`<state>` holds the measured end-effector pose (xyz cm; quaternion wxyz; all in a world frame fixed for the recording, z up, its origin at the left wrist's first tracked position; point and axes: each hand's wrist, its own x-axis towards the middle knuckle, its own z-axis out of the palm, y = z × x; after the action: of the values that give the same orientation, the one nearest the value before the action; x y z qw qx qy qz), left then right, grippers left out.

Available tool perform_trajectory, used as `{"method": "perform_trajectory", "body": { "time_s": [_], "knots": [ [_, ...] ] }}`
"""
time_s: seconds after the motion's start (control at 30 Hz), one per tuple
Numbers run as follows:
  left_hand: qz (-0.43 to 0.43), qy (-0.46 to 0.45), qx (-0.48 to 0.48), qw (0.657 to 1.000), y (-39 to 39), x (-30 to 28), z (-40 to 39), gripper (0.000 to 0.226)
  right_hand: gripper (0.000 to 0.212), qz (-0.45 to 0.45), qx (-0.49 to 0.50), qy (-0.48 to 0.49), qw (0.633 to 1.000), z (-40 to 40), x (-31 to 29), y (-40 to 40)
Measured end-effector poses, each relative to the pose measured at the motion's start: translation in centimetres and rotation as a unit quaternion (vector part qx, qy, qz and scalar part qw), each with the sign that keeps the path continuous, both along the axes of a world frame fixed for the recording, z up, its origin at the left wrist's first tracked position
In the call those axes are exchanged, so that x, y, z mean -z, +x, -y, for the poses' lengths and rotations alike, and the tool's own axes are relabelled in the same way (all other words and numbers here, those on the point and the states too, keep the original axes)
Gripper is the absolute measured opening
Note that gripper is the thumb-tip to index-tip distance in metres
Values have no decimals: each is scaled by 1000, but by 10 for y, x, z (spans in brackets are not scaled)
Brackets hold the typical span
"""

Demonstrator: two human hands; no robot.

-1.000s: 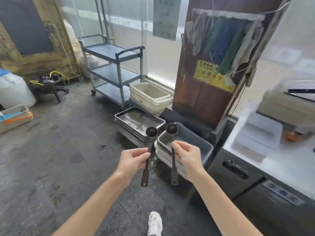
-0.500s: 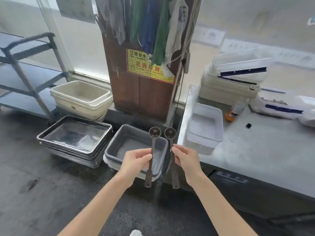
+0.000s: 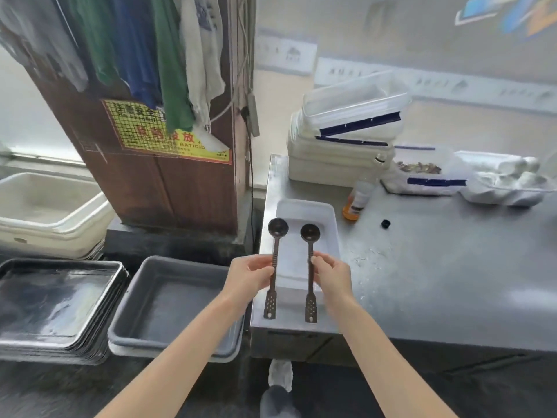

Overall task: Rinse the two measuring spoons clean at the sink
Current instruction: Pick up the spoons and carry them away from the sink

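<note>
I hold two dark long-handled measuring spoons upright in front of me, bowls up, side by side and apart. My left hand (image 3: pixel 248 277) pinches the left spoon (image 3: pixel 275 254) at mid handle. My right hand (image 3: pixel 333 277) pinches the right spoon (image 3: pixel 309 257) the same way. Both spoons hang over the near left corner of a steel counter (image 3: pixel 437 276), in front of a shallow white tray (image 3: pixel 304 212). No sink is in view.
Stacked white lidded boxes (image 3: pixel 346 140), an orange bottle (image 3: pixel 355 203) and a small black cap (image 3: pixel 385 223) sit on the counter. Left of it on the floor are a grey tub (image 3: pixel 168 309), stacked metal trays (image 3: pixel 51 306) and white tubs (image 3: pixel 45 209). Cloths hang on a brown cabinet (image 3: pixel 168 188).
My view has swung right, from the floor and cart toward the steel counter. The spoons stay gripped upright in both hands and now sit over the counter's corner.
</note>
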<state>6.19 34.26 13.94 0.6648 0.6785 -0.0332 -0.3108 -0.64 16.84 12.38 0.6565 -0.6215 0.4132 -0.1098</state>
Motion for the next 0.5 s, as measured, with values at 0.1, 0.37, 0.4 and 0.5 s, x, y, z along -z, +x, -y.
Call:
{"method": "perform_trajectory", "body": {
  "time_s": [0.1, 0.37, 0.4, 0.5],
  "knots": [
    [1, 15, -9, 1000, 35, 11, 54, 36, 22, -6, 12, 3, 1000, 43, 16, 38],
    [-34, 102, -55, 993, 104, 73, 158, 37, 27, -77, 27, 44, 996, 113, 77, 114],
    [-41, 111, -61, 991, 108, 82, 166, 36, 27, -87, 25, 45, 995, 117, 83, 121],
    [-50, 151, -76, 984, 113, 103, 183, 40, 28, -113, 11, 26, 993, 122, 103, 136]
  ]
}}
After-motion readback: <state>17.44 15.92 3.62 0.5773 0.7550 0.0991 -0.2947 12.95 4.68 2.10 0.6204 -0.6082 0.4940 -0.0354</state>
